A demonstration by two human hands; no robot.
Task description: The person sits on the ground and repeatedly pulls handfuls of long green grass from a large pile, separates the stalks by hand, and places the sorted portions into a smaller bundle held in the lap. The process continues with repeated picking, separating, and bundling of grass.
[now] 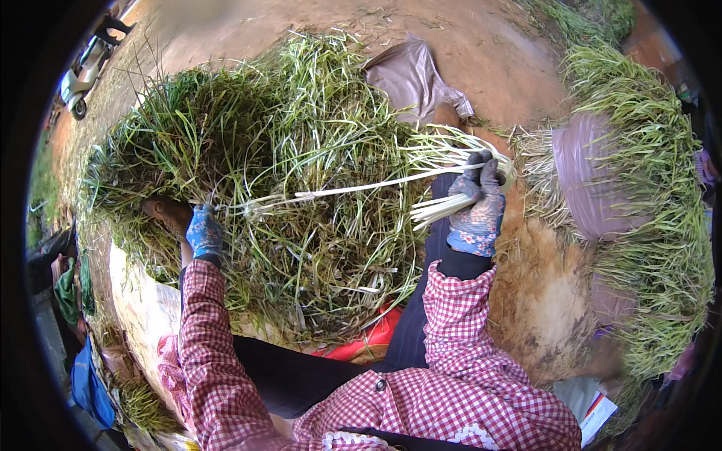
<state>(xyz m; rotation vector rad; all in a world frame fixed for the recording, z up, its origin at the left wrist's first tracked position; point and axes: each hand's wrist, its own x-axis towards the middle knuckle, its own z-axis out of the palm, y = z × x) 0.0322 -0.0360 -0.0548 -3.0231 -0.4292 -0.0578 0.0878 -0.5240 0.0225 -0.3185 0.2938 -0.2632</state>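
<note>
My left hand (205,231), in a blue flowered glove, is at the left side of a large heap of long green plants (338,248), beside a brown shoe. Its fingers are partly hidden, and thin stems with roots lie at their tips. My right hand (476,200), in a soiled flowered glove, grips a bundle of pale plant stems (443,208) over my right leg. More white stems (451,149) loop around its fingers, and one long stalk (361,188) stretches from there leftward over the heap.
Stacked green plants (648,237) wrapped in mauve plastic (589,175) line the right side. A mauve plastic sheet (412,79) lies beyond the heap on reddish ground. A red object (372,338) lies by my legs. A scooter (82,82) stands far left, and a blue cloth (90,386) hangs lower left.
</note>
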